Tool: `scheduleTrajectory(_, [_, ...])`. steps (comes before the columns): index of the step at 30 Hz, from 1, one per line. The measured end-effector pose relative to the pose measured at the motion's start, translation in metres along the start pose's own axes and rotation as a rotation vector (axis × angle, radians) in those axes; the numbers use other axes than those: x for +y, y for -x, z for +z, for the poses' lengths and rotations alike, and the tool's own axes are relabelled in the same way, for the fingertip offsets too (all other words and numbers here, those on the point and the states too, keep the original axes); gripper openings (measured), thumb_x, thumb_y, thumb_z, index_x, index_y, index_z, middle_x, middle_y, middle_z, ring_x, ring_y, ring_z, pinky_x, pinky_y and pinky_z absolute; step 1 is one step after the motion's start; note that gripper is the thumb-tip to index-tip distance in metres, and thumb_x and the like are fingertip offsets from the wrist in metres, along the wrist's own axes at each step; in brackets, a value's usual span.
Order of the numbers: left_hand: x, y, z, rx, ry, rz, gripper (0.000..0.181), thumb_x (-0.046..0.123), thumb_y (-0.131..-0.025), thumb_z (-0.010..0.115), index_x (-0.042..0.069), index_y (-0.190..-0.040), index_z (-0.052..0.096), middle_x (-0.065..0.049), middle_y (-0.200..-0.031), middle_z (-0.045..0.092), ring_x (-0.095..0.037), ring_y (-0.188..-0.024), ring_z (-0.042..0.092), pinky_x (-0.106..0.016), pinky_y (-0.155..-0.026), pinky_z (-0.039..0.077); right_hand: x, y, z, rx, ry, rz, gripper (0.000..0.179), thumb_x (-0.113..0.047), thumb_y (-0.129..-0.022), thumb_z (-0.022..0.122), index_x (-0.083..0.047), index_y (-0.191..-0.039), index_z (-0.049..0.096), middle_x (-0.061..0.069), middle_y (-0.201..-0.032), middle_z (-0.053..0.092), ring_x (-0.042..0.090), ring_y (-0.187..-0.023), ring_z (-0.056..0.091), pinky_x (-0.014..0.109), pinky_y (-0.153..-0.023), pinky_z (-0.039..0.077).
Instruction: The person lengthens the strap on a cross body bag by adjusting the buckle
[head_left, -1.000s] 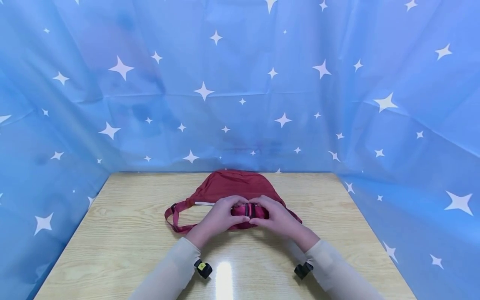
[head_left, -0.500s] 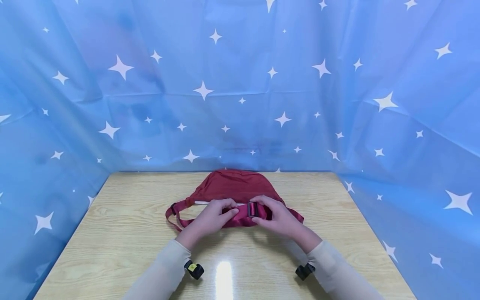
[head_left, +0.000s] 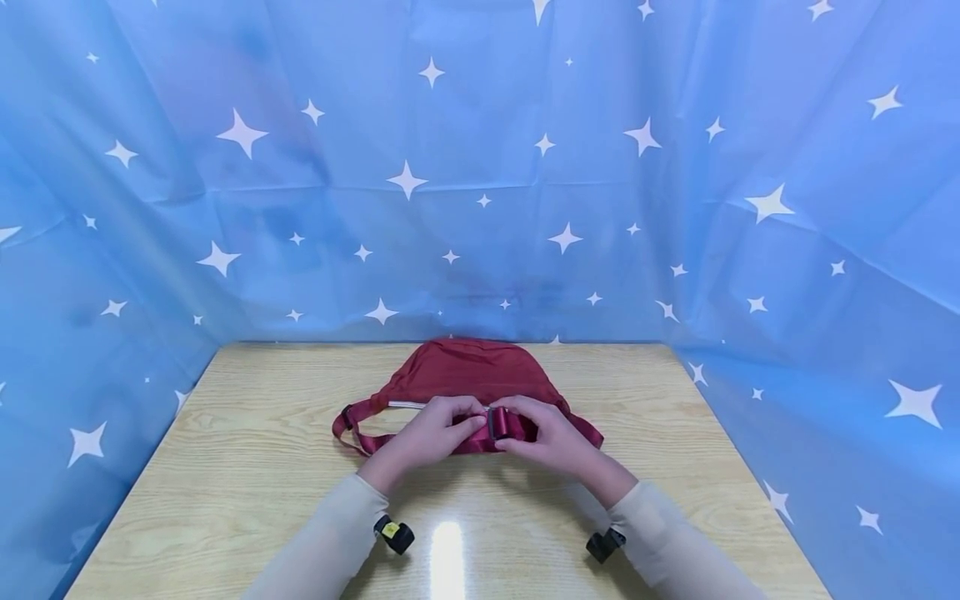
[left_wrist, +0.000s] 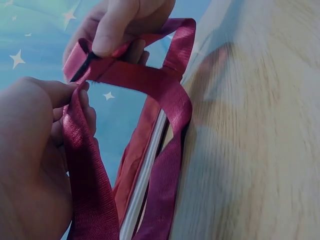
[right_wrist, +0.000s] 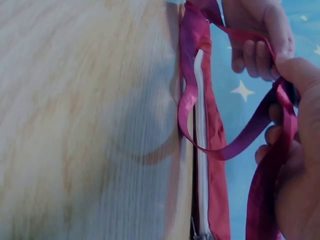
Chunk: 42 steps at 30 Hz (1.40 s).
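Note:
A dark red waist bag lies on the wooden table, its white zipper facing the person. Above its front edge both hands hold the red webbing strap of the bag. My left hand pinches the strap between thumb and fingers, just left of a black slide buckle. My right hand grips the buckle and the folded strap at it, thumb below and fingers above. A loop of strap hangs between the hands and the bag. In the right wrist view, fingers partly cover the buckle.
The light wooden table extends around the bag on both sides and in front. A second black slider sits on the strap at the bag's left. Behind stands a blue curtain with white stars.
My left hand first drew away leftward from the buckle, pinching the strap, then came slightly back right. The right hand with the buckle shifted a little. The bag's body stays in place.

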<state>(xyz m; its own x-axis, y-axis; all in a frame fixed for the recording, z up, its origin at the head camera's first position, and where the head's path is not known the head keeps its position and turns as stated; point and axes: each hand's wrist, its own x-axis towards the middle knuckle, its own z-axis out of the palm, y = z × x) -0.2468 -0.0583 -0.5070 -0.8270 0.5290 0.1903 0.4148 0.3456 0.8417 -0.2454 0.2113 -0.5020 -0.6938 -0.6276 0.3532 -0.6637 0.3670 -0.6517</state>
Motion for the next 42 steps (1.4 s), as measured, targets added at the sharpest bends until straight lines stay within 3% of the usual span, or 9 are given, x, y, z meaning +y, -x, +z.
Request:
scheduleTrajectory(5, [0.002, -0.002, -0.001, -0.009, -0.040, -0.001, 0.015, 0.022, -0.116, 0.062, 0.027, -0.110, 0.076, 0.006, -0.095, 0.069, -0.011, -0.086, 0.058, -0.035, -0.083, 0.050, 0.000, 0.001, 0.001, 0.010, 0.024, -0.009, 0.051, -0.024, -0.100, 0.087, -0.025, -0.147, 0.068, -0.007, -0.137, 0.072, 0.015, -0.119, 0.068, 0.036, -0.092, 0.061])
scheduleTrajectory(10, [-0.001, 0.005, -0.009, -0.022, -0.133, -0.048, 0.015, 0.031, -0.116, 0.062, 0.027, -0.122, 0.076, 0.011, -0.112, 0.073, -0.012, -0.098, 0.062, -0.039, -0.090, 0.052, 0.001, 0.002, -0.002, 0.020, 0.040, -0.006, 0.053, -0.025, -0.098, 0.088, -0.023, -0.147, 0.069, -0.008, -0.138, 0.072, 0.014, -0.119, 0.068, 0.035, -0.090, 0.061])
scheduleTrajectory(13, [-0.004, 0.010, -0.013, -0.023, -0.159, -0.068, 0.015, 0.032, -0.116, 0.062, 0.024, -0.119, 0.075, 0.011, -0.094, 0.066, -0.010, -0.084, 0.058, -0.038, -0.085, 0.051, 0.001, 0.003, -0.004, 0.031, 0.047, -0.008, 0.053, -0.024, -0.098, 0.088, -0.021, -0.147, 0.069, -0.007, -0.138, 0.072, 0.015, -0.121, 0.068, 0.036, -0.094, 0.060])
scheduleTrajectory(17, [-0.008, 0.012, -0.014, -0.033, -0.132, -0.051, 0.015, 0.030, -0.117, 0.060, 0.024, -0.107, 0.070, 0.009, -0.073, 0.047, -0.008, -0.066, 0.044, -0.034, -0.074, 0.047, 0.002, 0.003, -0.005, 0.035, 0.054, -0.004, 0.053, -0.023, -0.097, 0.089, -0.020, -0.147, 0.070, -0.005, -0.138, 0.072, 0.016, -0.124, 0.068, 0.036, -0.099, 0.059])
scheduleTrajectory(25, [-0.003, 0.006, -0.009, -0.040, -0.032, -0.003, 0.018, 0.024, -0.116, 0.061, 0.022, -0.098, 0.065, 0.012, -0.071, 0.043, -0.006, -0.063, 0.042, -0.031, -0.070, 0.045, -0.003, 0.001, -0.001, 0.006, -0.050, 0.027, 0.055, -0.020, -0.096, 0.091, -0.026, -0.146, 0.070, -0.005, -0.140, 0.071, 0.019, -0.118, 0.068, 0.037, -0.088, 0.063])
scheduleTrajectory(30, [0.002, 0.001, -0.007, -0.067, -0.009, 0.012, 0.018, 0.024, -0.117, 0.058, 0.022, -0.101, 0.065, 0.011, -0.070, 0.042, -0.006, -0.062, 0.042, -0.031, -0.072, 0.046, -0.005, -0.002, 0.004, -0.019, -0.040, 0.011, 0.051, -0.023, -0.099, 0.088, -0.029, -0.145, 0.069, -0.009, -0.135, 0.072, 0.017, -0.115, 0.067, 0.036, -0.086, 0.063])
scheduleTrajectory(34, [0.000, 0.003, -0.009, -0.060, -0.057, 0.000, 0.016, 0.025, -0.118, 0.057, 0.024, -0.108, 0.070, 0.010, -0.077, 0.050, -0.009, -0.070, 0.049, -0.034, -0.078, 0.048, -0.006, -0.003, 0.004, 0.003, -0.015, -0.017, 0.049, -0.020, -0.099, 0.087, -0.025, -0.145, 0.071, -0.007, -0.130, 0.073, 0.015, -0.109, 0.067, 0.033, -0.084, 0.061])
scheduleTrajectory(40, [-0.005, 0.013, -0.016, -0.052, -0.192, -0.069, 0.019, 0.034, -0.117, 0.059, 0.025, -0.126, 0.074, 0.011, -0.113, 0.072, -0.010, -0.099, 0.065, -0.041, -0.094, 0.054, -0.006, -0.002, 0.003, 0.028, 0.017, -0.033, 0.047, -0.016, -0.099, 0.087, -0.019, -0.143, 0.072, -0.003, -0.127, 0.074, 0.015, -0.106, 0.067, 0.034, -0.085, 0.058])
scheduleTrajectory(42, [-0.008, 0.016, -0.018, -0.056, -0.203, -0.089, 0.018, 0.035, -0.116, 0.060, 0.025, -0.124, 0.073, 0.012, -0.110, 0.072, -0.009, -0.098, 0.065, -0.040, -0.094, 0.054, -0.005, -0.002, 0.003, 0.032, 0.014, -0.020, 0.047, -0.017, -0.099, 0.087, -0.017, -0.143, 0.072, -0.003, -0.126, 0.075, 0.016, -0.105, 0.066, 0.034, -0.085, 0.058])
